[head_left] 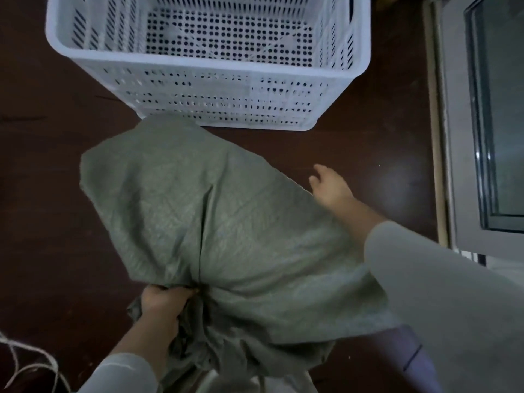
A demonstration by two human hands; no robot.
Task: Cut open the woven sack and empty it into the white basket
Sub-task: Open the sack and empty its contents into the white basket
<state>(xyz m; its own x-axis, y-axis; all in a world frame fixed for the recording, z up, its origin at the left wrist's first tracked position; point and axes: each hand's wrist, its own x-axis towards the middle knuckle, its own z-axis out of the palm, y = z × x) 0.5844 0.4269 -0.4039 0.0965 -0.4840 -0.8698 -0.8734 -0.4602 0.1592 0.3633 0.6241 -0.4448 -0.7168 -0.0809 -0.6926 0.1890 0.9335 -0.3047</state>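
A bulky grey-green woven sack [221, 211] lies on the dark floor, its far corner touching the front wall of the white basket [215, 66]. The perforated basket holds nothing that I can see. My left hand [161, 304] grips the bunched neck of the sack at the near end. My right hand [330, 187] rests against the sack's far right side with fingers spread, holding nothing. Loose fabric of the mouth hangs below my left hand. No cutting tool is in view.
A tangle of white cord [25, 364] lies on the floor at the lower left. A grey framed glass door or cabinet [493, 123] runs along the right edge. Dark reddish floor [48, 180] surrounds the sack.
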